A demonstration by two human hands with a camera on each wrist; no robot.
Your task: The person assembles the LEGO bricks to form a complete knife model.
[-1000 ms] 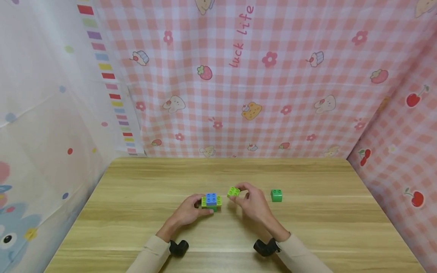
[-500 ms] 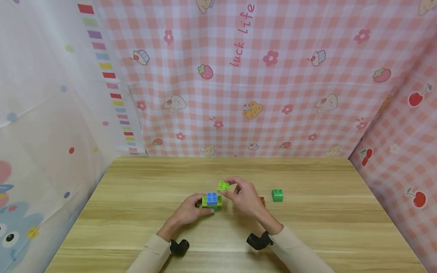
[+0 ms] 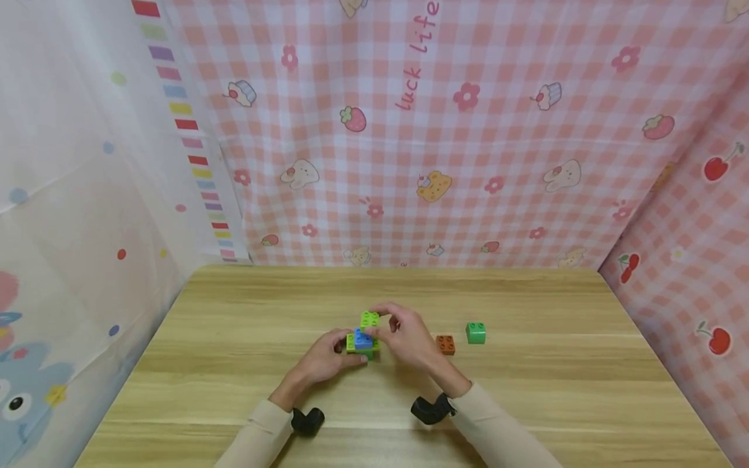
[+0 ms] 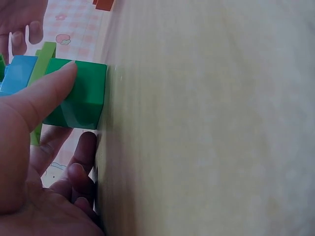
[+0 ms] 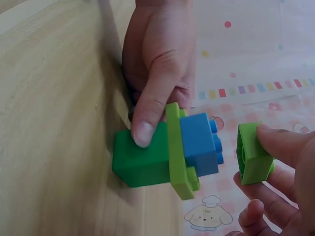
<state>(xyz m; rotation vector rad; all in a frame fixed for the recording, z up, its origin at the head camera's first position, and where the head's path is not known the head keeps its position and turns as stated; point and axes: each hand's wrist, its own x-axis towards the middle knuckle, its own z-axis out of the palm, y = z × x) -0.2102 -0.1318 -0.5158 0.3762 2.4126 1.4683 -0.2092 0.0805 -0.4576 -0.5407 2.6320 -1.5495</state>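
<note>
A small stack of toy building bricks stands on the table: a dark green brick (image 5: 141, 160) at the bottom, a wider, thin lime plate (image 5: 176, 152) across it, and a blue brick (image 5: 201, 143) on top. My left hand (image 3: 320, 359) grips the dark green brick, its thumb flat on the near side. My right hand (image 3: 406, 333) pinches a lime green brick (image 5: 254, 153) between thumb and fingers. In the right wrist view a gap shows between that brick's hollow underside and the blue brick's studs; the head view has it over the blue brick.
An orange-brown brick (image 3: 446, 344) lies on the wooden table (image 3: 281, 299) right of my right hand. Beyond it sits a green brick (image 3: 476, 333) with a rounded side. A pink checked cloth (image 3: 374, 149) hangs behind the table's back edge.
My right hand has moved left with the lime green brick, from beside the stack to above it. The orange-brown brick has come into view behind it. My left hand keeps its grip.
</note>
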